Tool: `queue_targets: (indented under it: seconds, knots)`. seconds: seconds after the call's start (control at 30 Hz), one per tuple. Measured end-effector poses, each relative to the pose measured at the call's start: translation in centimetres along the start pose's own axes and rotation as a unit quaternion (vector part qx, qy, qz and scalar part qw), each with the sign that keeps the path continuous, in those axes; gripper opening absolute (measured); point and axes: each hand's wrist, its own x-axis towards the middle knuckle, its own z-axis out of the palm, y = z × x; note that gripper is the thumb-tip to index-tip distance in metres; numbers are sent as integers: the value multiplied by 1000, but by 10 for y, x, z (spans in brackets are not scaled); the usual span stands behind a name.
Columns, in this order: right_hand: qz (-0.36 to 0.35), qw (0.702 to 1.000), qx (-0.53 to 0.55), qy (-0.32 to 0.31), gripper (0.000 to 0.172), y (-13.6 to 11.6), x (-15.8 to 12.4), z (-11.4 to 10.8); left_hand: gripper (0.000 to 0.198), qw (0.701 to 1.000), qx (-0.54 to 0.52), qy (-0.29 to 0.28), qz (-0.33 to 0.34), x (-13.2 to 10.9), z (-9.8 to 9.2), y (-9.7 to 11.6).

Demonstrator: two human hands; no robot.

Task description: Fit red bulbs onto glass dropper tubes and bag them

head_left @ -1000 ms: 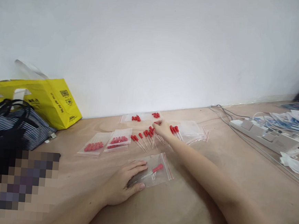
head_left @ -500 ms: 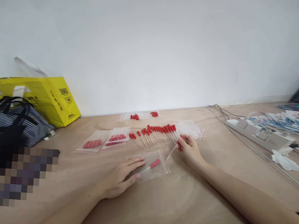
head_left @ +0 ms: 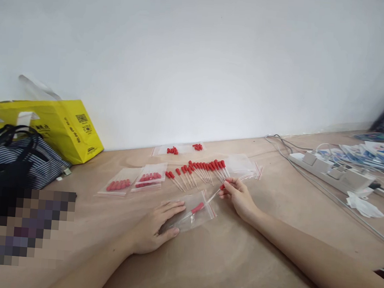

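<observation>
My left hand [head_left: 155,227] lies with fingers stretched out and thumb apart on the left end of a clear zip bag [head_left: 185,225], resting on it. Inside that bag is a glass dropper with a red bulb [head_left: 197,208]. My right hand [head_left: 240,201], closed, pinches another dropper [head_left: 212,195] by its red bulb. Its glass tip points down and left at the bag's right end, by the zip edge; whether it is inside I cannot tell. Behind my hands, several loose droppers [head_left: 189,172] lie side by side in a fanned row.
Filled zip bags [head_left: 118,186] lie to the left, more droppers in bags [head_left: 183,150] by the wall. Flat zip bags [head_left: 240,164] sit behind my right hand. A power strip [head_left: 329,172], cables and crumpled tissue [head_left: 365,205] are at right; a yellow bag [head_left: 76,130] stands at left.
My right hand has moved a little left and down with the dropper, bringing its tip to the bag's edge. My left hand has stayed almost in place.
</observation>
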Motion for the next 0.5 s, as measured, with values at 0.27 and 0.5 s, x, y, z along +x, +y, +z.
queue_targets:
  seconds: [0.27,0.5]
  knots:
    - [39,971,-118,-205,32,2,-8,-1,49,1000,12,7,-1,2,2,-1]
    - [-4,918,-225,-326,26,5,-5,6,49,1000,15,1,-3,3,0,0]
